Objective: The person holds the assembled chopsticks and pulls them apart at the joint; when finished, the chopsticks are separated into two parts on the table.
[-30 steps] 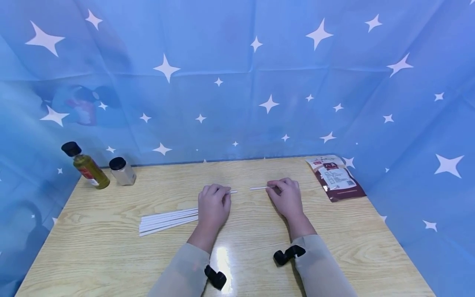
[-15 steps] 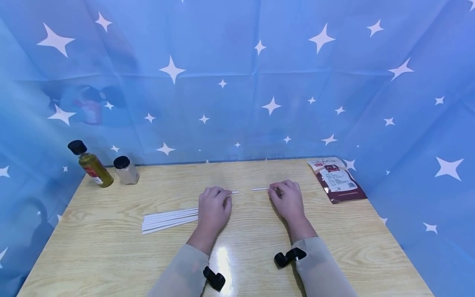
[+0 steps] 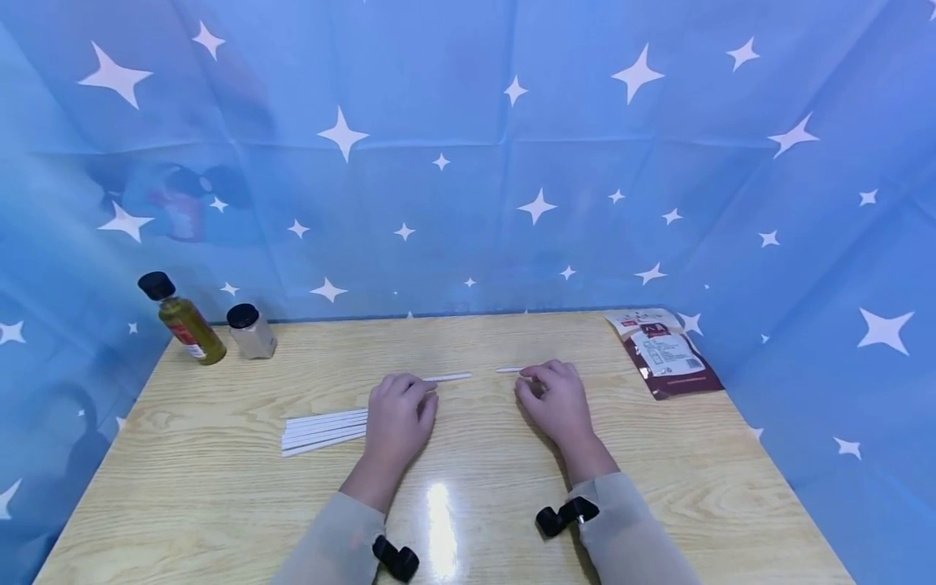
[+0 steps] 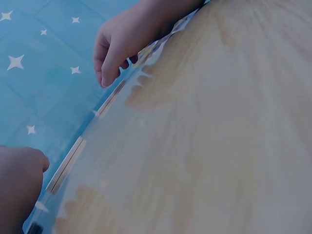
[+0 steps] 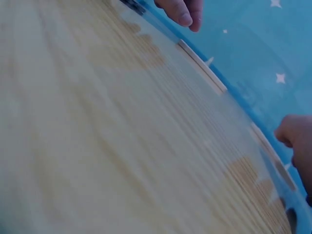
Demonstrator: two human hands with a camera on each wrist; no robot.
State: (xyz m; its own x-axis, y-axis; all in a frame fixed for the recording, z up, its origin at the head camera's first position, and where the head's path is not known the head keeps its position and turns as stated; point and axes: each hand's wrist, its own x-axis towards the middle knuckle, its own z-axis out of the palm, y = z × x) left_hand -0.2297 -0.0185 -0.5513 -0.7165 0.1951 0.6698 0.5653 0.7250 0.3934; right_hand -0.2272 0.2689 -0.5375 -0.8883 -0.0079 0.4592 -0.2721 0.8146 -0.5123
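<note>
Two white sticks lie end to end in a rough line on the wooden table, the left stick (image 3: 449, 377) beside the fingertips of the left hand (image 3: 399, 413) and the right stick (image 3: 508, 370) beside those of the right hand (image 3: 559, 402). A gap of wood grain separates their near ends. The left hand's fingers are loosely bent and hold nothing. The right hand's thumb and index finger stand a little parted, with no stick seen gripped between them. Beyond the sticks, a strip of table (image 3: 475, 463) runs to the back edge, where a blue star-printed curtain (image 3: 468, 203) rises; on the near side, wood stretches between the two forearms, with a bright glare on it. To the left, a fanned bundle of white sticks (image 3: 324, 431) lies flat, its right end hidden by the left hand and close to that side of it. Farther off, near the back left corner, an oil bottle (image 3: 192, 331) stands beside a black-lidded jar (image 3: 254, 337), both well apart from the hands. Past the right hand, a maroon and white pouch (image 3: 667, 355) lies by the back right corner, reaching the table's right edge.
</note>
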